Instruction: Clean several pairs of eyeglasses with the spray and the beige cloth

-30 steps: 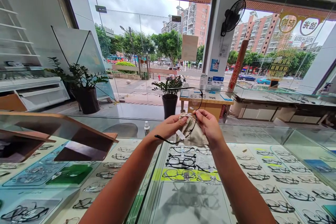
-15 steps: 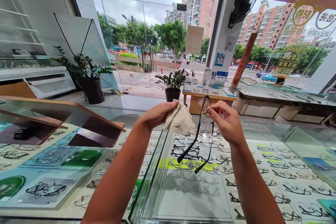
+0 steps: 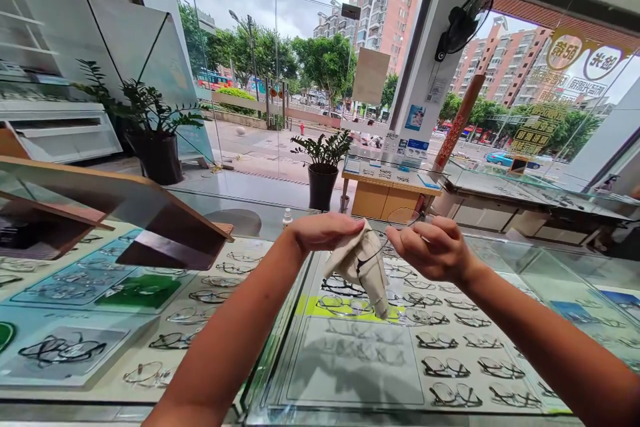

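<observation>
Watching remotely through the head view. Largest first: a glass display counter (image 3: 310, 373) fills the near scene, rows of display frames (image 3: 447, 367) under its top. Beyond it, far centre, a potted plant (image 3: 321, 177).

Left hand (image 3: 325, 231): thumb and fingers pinched narrow on the upper edge of a pale cloth (image 3: 371, 277), the rest hanging loose. Right hand (image 3: 433, 248), just right of it: fingers curled in, holding thin-rimmed eyeglasses (image 3: 403, 216). These are in the air above the counter, one lens showing over the knuckles, a slim dark temple (image 3: 368, 259) crossing in front of the cloth.

Handling, my judgement: the eyeglasses should be very light, stiff at the rim but springy along the temples; lenses smooth, slippery, easy to smear or scratch; hinges the fragile point. I would take hold at the bridge or rim edge, never by a temple tip. The cloth reads soft and limp; a bunch between thumb and fingers gives control, an edge pinch alone lets it swing.

Hard to make out: the right fingers cover the bridge, the other lens and most of the frame, so I cannot tell the exact hold. Nor can I tell whether the temple touches the cloth. A small white bottle (image 3: 287, 216) is mostly hidden behind the left wrist.
</observation>
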`<state>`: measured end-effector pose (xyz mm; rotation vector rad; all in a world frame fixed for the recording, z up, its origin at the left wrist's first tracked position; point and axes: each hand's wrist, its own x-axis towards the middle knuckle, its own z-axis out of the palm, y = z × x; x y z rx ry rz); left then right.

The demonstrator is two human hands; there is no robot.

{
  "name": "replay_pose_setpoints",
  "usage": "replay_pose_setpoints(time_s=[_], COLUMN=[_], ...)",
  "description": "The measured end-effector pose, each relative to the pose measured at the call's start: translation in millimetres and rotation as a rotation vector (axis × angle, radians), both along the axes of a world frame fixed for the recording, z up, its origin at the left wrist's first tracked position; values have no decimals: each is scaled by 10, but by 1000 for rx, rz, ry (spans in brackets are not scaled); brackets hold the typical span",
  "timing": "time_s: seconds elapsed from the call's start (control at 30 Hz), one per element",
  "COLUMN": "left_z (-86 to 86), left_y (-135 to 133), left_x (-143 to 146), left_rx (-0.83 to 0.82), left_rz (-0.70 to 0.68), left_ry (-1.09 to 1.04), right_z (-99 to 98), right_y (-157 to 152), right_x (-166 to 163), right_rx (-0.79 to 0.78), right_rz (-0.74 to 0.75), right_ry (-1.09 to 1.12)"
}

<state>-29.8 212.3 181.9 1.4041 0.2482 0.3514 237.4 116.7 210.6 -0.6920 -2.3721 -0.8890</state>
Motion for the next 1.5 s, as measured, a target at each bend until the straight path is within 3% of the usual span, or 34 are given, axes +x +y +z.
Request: replay_pose_setpoints(time_s=[0.17,0.3,0.37,0.43,0.5,0.63,0.83,0.9,1.03,1.1,1.27,1.33,1.5], left_z=[24,102,146,177,190,160,117,130,114,60,-41,-22,29], left_y=[-72,-158,-212,-262,-300,-327,-269,-259,-279,-291,-284,-269,-225], left_x=[104,182,208,222,236,321,419,381,368,449,629,582,405], left_rx=[8,60,129,198,263,374,489,472,363,325,322,381,466], left_rz=[7,140,207,259,288,369,665,628,410,438,678,671,496], left_ry=[-32,-184,-246,-272,-273,-279,-289,-287,-285,-319,-412,-388,-288], right_z=[75,70,40,2,-38,-103,-142,-146,-168,-188,-209,-197,-166], right_y=[-7,-24,7,71,149,264,324,338,344,336,316,311,296], right_x=[-31,-194,-316,-435,-535,-667,-767,-760,-707,-693,-704,-690,-657], right_rx=[30,47,-171,-523,-761,-873,-903,-942,-1010,-1003,-973,-962,-985], right_rz=[8,-138,-125,-2,145,316,498,528,539,540,562,563,551], right_ry=[81,505,795,1032,1226,1504,1610,1636,1700,1697,1662,1654,1685])
